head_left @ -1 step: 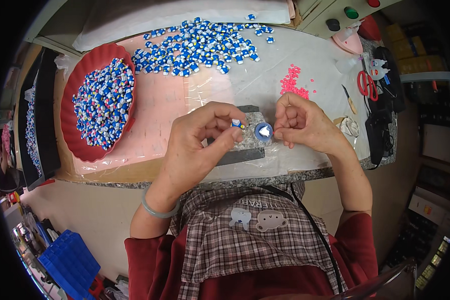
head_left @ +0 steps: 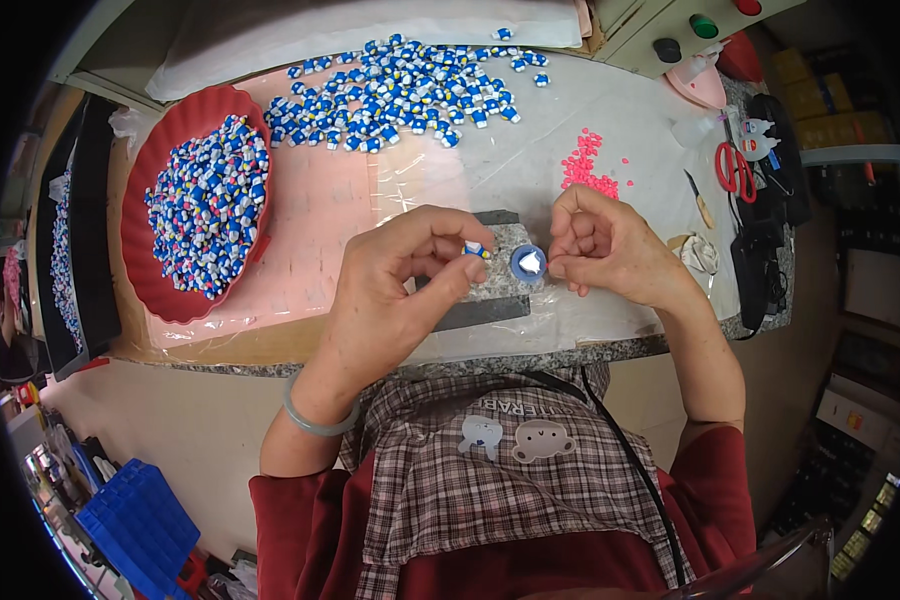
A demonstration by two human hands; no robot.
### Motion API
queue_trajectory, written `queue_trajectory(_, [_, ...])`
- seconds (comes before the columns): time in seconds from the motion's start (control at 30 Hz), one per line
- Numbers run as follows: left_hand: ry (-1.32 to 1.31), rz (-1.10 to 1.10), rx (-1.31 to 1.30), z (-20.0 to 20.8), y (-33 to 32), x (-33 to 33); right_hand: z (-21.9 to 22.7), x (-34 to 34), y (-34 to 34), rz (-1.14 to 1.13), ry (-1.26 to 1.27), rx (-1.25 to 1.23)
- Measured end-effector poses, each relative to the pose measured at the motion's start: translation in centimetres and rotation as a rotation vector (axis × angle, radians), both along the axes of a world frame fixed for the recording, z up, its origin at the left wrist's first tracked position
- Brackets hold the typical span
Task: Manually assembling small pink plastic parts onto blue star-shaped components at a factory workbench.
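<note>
Blue-and-white figurine [head_left: 476, 250] pinched between thumb and fingers of the left hand [head_left: 390, 280], above the table [head_left: 610, 350]; judged light, stiff, slightly slippery, best gripped by its sides. Next rightward, a round blue cap [head_left: 516, 272] holds white matter [head_left: 531, 262]. Right hand [head_left: 610, 248] curled beside it, fingertips close; cannot tell whether they pinch anything.

The held piece [head_left: 476, 249] is blue, white and yellow; the dish [head_left: 517, 271] blue, its filling [head_left: 532, 262] white; the beads [head_left: 585, 174] hot pink; the tray [head_left: 135, 215] red; the apron [head_left: 510, 500] checked dark and pale; the sleeves [head_left: 715, 490] deep red; the stone [head_left: 506, 237] speckled grey; the crate [head_left: 138, 525] blue
</note>
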State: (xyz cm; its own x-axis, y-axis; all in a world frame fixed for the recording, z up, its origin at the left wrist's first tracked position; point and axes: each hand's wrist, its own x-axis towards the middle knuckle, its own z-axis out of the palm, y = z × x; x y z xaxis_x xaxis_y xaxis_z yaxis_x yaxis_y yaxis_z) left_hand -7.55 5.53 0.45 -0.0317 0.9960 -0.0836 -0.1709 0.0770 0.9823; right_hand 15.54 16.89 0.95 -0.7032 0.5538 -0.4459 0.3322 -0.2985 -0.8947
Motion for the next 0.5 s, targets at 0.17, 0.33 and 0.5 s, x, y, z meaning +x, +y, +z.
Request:
queue_trajectory(0.17, [0.161,-0.02,0.086,-0.5,0.1,-0.5,0.1,-0.3,0.0,0.031,-0.071,0.038])
queue_trajectory(0.33, [0.177,-0.037,0.212,-1.1,0.1,-0.4,0.5,-0.5,-0.1,0.036,-0.096,0.065])
queue_trajectory(0.5, [0.058,-0.039,0.014,0.1,-0.1,0.3,0.9,-0.3,-0.3,0.03,-0.094,0.097])
